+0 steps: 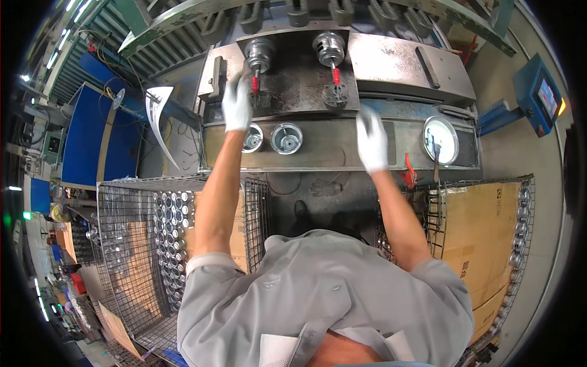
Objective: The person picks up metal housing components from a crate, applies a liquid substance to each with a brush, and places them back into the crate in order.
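Observation:
My left hand (237,107), in a white glove, reaches up beside the left metal spindle (259,54) of the machine, its fingers stretched out with nothing visible in them. Below that spindle sits a rod with a red sleeve (255,84), close to my fingertips. My right hand (372,142), also gloved, hovers above the front ledge; motion smears its fingers. The right spindle (329,48) carries a similar red-sleeved rod (335,76), pointing toward a dark round fixture (335,95). Two round, hollow metal parts (287,139) (252,138) stand on the ledge near my left wrist.
A round pan (441,139) of white liquid, with a brush-like handle in it, stands on the right ledge. Red-handled pliers (409,171) hang nearby. Wire cages with metal parts (174,238) and cardboard (477,232) flank me. A control screen (541,95) stands far right.

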A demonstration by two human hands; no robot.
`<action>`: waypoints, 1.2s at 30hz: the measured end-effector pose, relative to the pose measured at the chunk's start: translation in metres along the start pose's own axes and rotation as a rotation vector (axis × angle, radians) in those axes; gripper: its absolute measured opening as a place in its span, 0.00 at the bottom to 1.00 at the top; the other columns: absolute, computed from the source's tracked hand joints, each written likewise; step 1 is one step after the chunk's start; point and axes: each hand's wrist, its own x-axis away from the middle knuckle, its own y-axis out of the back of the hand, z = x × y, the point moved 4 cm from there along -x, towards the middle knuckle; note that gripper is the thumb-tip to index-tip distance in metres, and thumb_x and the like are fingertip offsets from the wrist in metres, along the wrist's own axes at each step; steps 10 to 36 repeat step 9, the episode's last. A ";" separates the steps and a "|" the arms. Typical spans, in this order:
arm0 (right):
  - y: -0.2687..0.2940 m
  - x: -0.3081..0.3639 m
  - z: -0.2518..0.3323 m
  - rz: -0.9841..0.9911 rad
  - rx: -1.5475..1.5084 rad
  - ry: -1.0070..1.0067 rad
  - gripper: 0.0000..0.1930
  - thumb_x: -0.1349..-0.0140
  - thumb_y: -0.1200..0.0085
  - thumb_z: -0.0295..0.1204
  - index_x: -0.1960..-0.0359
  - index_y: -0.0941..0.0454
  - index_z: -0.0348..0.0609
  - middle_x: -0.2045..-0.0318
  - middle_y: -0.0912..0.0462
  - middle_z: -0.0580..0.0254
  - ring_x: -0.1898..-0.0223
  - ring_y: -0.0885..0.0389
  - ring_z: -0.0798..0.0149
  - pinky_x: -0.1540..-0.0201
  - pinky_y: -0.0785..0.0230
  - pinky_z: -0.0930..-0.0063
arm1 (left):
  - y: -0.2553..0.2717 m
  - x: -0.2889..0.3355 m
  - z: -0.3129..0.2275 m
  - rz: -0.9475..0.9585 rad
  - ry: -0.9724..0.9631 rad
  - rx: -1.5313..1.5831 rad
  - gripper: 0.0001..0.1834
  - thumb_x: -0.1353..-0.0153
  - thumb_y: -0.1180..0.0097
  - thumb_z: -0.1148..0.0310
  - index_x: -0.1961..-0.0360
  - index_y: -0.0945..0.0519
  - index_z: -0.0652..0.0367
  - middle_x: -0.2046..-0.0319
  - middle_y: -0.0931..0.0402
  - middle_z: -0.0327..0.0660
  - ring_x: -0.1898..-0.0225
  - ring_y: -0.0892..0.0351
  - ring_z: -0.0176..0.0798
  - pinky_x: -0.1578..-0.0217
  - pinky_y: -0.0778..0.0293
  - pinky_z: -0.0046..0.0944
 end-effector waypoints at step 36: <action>-0.086 -0.141 0.034 -0.075 -0.515 -0.134 0.17 0.36 0.50 0.40 0.52 0.20 0.44 0.61 0.17 0.48 0.60 0.18 0.58 0.53 0.29 0.66 | -0.030 -0.029 -0.042 0.021 0.021 0.712 0.31 0.38 0.46 0.50 0.42 0.28 0.62 0.54 0.23 0.52 0.53 0.25 0.39 0.51 0.30 0.34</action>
